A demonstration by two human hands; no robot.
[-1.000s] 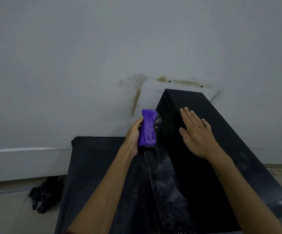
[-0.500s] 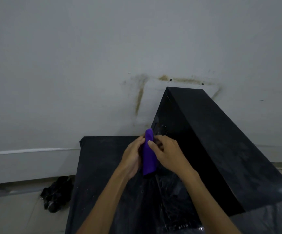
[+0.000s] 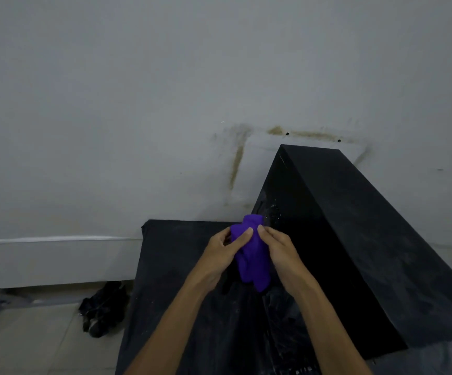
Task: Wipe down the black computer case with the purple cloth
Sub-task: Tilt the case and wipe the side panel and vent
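Observation:
The black computer case [image 3: 354, 234] stands upright on a black-covered table [image 3: 176, 266], its top and left side facing me, with white specks on the upper left side. The purple cloth [image 3: 253, 261] is bunched up in front of the case's left side. My left hand [image 3: 222, 253] grips the cloth from the left, thumb across its front. My right hand [image 3: 279, 250] pinches it from the right. Both hands hold the cloth just off the case; whether it touches the case I cannot tell.
A grey wall [image 3: 165, 104] with brown stains rises right behind the case. A crumpled dark bundle [image 3: 103, 309] lies on the tiled floor left of the table. Shiny black plastic sheeting [image 3: 273, 334] covers the table near me.
My right hand left the top of the case and came down to the cloth. Both hands now hold it lower, and the cloth has been loosened and bunched wider.

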